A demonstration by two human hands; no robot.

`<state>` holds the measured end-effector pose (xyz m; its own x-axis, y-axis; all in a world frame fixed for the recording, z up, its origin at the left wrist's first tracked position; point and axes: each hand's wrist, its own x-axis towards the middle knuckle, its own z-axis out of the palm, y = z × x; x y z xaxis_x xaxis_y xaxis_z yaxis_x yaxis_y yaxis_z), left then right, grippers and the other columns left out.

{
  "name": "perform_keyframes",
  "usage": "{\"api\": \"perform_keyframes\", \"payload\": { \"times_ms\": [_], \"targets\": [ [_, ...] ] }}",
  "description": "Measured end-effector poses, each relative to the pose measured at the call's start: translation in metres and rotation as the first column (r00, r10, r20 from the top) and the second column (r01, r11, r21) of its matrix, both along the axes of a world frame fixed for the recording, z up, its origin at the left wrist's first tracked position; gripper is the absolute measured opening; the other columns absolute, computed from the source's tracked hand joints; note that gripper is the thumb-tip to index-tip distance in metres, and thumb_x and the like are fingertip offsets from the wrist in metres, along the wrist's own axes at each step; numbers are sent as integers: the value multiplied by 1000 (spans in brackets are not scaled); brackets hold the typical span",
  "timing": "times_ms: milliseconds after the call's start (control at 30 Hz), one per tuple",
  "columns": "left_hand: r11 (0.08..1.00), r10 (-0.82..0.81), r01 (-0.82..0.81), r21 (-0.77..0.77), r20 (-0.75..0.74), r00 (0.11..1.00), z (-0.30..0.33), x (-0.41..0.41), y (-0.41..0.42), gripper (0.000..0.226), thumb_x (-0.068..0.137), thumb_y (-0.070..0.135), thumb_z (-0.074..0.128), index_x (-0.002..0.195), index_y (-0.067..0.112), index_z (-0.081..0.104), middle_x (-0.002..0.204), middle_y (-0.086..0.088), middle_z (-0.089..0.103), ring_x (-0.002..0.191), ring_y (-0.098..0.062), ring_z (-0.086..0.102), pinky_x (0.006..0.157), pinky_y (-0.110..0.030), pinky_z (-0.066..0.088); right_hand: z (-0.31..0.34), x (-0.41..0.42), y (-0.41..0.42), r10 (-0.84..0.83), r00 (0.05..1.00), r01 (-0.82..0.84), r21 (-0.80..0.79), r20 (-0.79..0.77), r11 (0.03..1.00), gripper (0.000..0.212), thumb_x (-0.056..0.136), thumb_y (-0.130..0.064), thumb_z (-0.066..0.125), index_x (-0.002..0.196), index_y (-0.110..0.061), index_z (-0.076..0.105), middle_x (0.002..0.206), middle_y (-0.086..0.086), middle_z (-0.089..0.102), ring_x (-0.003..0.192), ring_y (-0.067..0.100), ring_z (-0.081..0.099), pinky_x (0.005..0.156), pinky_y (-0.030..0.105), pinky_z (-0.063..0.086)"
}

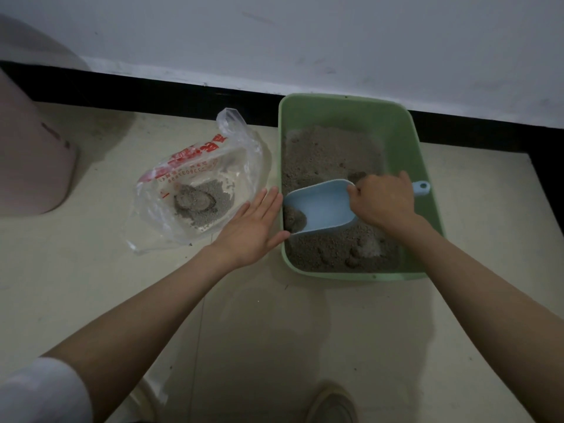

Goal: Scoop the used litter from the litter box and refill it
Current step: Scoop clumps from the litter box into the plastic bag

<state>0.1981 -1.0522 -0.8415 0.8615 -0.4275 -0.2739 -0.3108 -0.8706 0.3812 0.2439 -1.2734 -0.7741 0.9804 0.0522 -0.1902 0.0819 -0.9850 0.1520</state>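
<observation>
A green litter box [351, 111] sits on the pale floor [274, 331], its far end near the black baseboard [152, 90] under the white wall [305, 32]. Grey-brown litter [323, 151] covers the bottom of the box, uneven, with darker clumps near the end closest to the person.

The right hand [383, 199] is over the middle of the litter box, its fingers [361, 186] curled round the handle of a light blue scoop [320, 206]. The looped end of the handle [422, 187] sticks out past the hand toward the box's right wall. The scoop's mouth points at the box's left wall and is tipped down into the litter, with a small heap of litter [294, 219] in its front lip.

The left hand [253, 225] lies flat just outside the left wall of the litter box, fingers [268, 198] straight and close together, holding nothing. The thumb touches or nearly touches the box's rim; I cannot tell which.

Left of the litter box, just beyond the left hand, a clear plastic bag [195, 184] with red print lies open on the floor. Inside it are grey litter pellets and a round dark clump [192, 199].

Well left of the litter box, a pink rounded container [30, 154] stands at the edge of view. A white sleeve [39, 392] shows on the left arm, and the toe of a shoe [332, 404] shows on the near side of the box.
</observation>
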Motion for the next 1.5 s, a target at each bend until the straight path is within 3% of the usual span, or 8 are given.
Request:
{"api": "perform_keyframes", "payload": {
  "times_ms": [133,267,467,667,800,1000,1167,1500],
  "targets": [
    [1000,-11,11,11,4,1000,0,0,0,74,95,51,29,148,14,-7,156,-2,-12,143,-14,-14,117,-33,1,-32,-12,-29,-150,974,188,231,-170,955,48,98,-35,35,53,-18,37,56,2,42,67,25,48,86,37,38],
    [999,-32,32,9,11,999,-2,1,4,73,94,52,28,148,16,-7,156,1,-13,141,-11,-17,118,-34,0,-46,-25,-37,-242,934,331,375,-264,866,48,99,-31,37,53,-17,32,54,1,36,55,21,37,53,28,23],
    [986,12,1,-169,72,997,-7,-4,22,72,92,58,27,148,21,0,154,8,-7,139,-5,-16,117,-31,1,-43,-36,-43,-293,900,432,580,-322,690,44,100,-26,38,59,-12,34,59,7,36,55,19,31,52,31,16],
    [920,312,-189,-343,350,883,0,-8,59,49,90,25,43,137,10,42,144,-10,39,139,-22,25,114,-42,21,-15,-31,-39,-325,935,351,518,-144,780,50,98,-30,40,53,-12,32,52,6,38,50,20,35,48,30,20],
    [843,538,-450,-295,453,711,-4,-8,104,54,81,2,56,132,0,41,136,-24,41,131,-40,32,109,-52,27,9,-29,-17,-251,960,270,636,-123,723,46,97,-30,42,58,-5,47,60,15,52,58,24,45,54,31,29],
    [623,781,-758,-192,91,618,-17,-17,143,71,84,17,63,142,6,25,134,-25,41,124,-41,38,98,-50,36,20,-11,40,-59,977,171,583,-205,794,54,97,-37,41,63,3,56,68,23,63,53,29,49,55,31,38],
    [570,816,-783,-250,58,575,-14,-19,146,44,87,13,52,130,11,42,106,-17,63,102,-38,56,80,-42,44,21,0,84,-8,978,96,412,-210,906,50,97,-36,41,53,-13,38,50,4,37,44,18,32,47,24,26],
    [535,827,-782,-320,7,563,-9,-21,142,39,89,14,52,127,13,46,102,-12,64,96,-35,58,78,-41,46,34,15,113,38,975,32,306,-219,952,50,95,-34,48,52,-13,34,50,4,32,43,17,28,45,24,22]
  ]
}}
